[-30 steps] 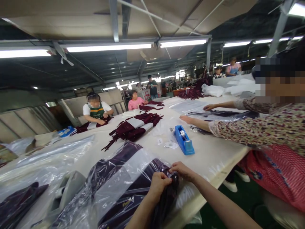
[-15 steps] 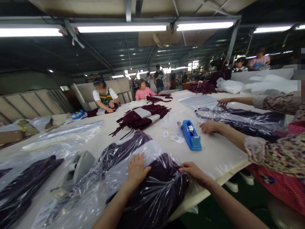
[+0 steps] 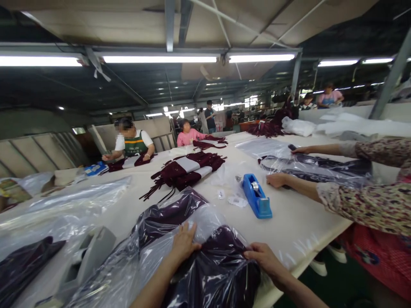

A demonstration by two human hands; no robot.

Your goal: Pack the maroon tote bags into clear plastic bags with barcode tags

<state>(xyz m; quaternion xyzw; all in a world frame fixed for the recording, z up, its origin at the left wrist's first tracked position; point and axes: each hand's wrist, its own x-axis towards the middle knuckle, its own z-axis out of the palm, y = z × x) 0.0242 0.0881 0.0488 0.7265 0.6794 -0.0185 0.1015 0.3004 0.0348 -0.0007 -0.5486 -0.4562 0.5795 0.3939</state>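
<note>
Atop the clear bag (image 3: 220,252), left hand (image 3: 184,242) now flat, earlier curled.

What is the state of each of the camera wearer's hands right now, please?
Left hand: open, spread out, resting on the clear plastic bag around maroon fabric.
Right hand: closed, pinching the same bag near its edge.

At the lower centre of the frame I see the left hand (image 3: 183,244) spread over a plastic-wrapped dark maroon bundle (image 3: 221,244), while the right hand (image 3: 265,259) grips its right edge. Just beyond, right of centre, stands a blue tape dispenser (image 3: 256,196); a grey dispenser (image 3: 86,256) sits lower left. Maroon fringed pieces (image 3: 180,173) lie mid-frame. At the right edge a co-worker in floral sleeves (image 3: 362,207) reaches over another wrapped bundle (image 3: 337,167).
</note>
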